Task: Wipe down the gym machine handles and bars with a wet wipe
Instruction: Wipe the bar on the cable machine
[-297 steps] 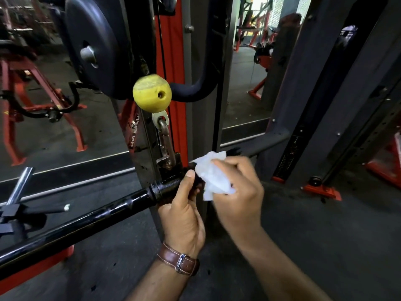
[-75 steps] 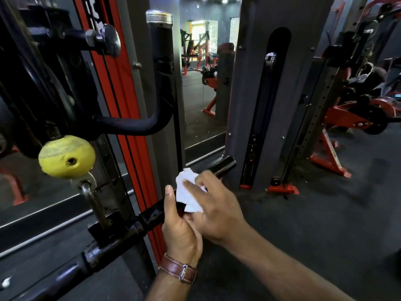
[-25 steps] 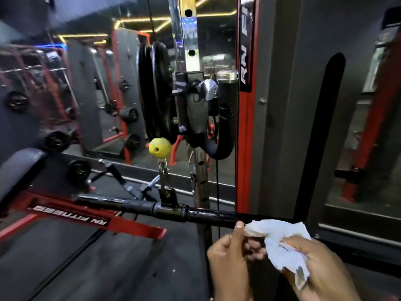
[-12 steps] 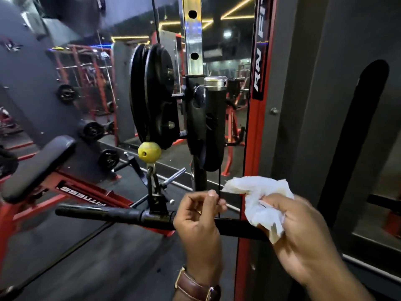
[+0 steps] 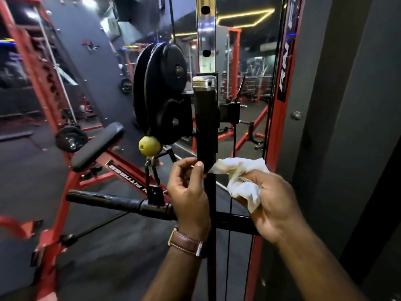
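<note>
Wet wipe point(image 5: 239, 179): white, crumpled, held bunched in the right hand point(image 5: 269, 205), whose fingers are curled round its lower part. One corner is stretched left to the left hand point(image 5: 188, 192), where it seems to be pinched between thumb and fingertips against the upright handle point(image 5: 205, 118); the contact itself is hidden by the thumb. The remaining left fingers are curled inward. A brown leather watch strap point(image 5: 186, 244) is worn on the left wrist.

Upright handle: black, with a silver cap on top, standing just behind both hands. Its lower run is partly covered by the left hand and the wipe.

Horizontal bar point(image 5: 117, 203): black, running from lower left toward the right. Its middle is blocked by the left hand and its right end by the right hand, so the full length cannot be made out. It is hung by a clip point(image 5: 152, 172) from a yellow ball point(image 5: 149, 146) on the cable.

Pulley wheels point(image 5: 160, 92): black, paired, mounted left of the upright handle, above the yellow ball.

Red frame post point(image 5: 282, 105): upright, right of the handle, lettering cut off and only partly legible.

Padded bench point(image 5: 97, 144): black pad on a red frame, left of centre, blurred. Its frame label appears reversed.

Background: a mirror with reflected red racks, ceiling light strips and weight plates, too blurred for detail. A grey panel point(image 5: 347, 127) fills the right edge.
</note>
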The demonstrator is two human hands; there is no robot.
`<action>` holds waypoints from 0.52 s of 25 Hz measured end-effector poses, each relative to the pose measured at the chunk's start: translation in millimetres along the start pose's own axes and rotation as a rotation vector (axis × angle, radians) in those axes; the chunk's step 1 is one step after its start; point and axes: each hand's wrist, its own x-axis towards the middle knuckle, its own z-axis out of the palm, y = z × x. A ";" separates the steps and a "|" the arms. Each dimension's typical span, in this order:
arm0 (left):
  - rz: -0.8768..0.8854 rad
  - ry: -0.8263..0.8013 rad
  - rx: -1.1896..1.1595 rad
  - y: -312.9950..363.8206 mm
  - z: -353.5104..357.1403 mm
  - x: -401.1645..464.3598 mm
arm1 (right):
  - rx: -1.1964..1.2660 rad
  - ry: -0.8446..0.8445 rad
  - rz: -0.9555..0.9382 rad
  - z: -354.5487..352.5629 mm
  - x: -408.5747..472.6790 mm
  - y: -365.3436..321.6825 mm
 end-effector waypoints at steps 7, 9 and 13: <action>0.149 -0.005 0.023 -4.7 17.0 3.8 | 0.007 -0.049 0.095 -23.1 38.3 -7.9; 0.202 -0.010 0.100 -6.5 19.6 3.0 | 0.028 -0.073 0.128 -25.4 49.1 -5.9; 0.260 -0.002 0.221 -7.4 23.3 -4.9 | -0.095 -0.183 0.091 -23.4 71.7 -9.6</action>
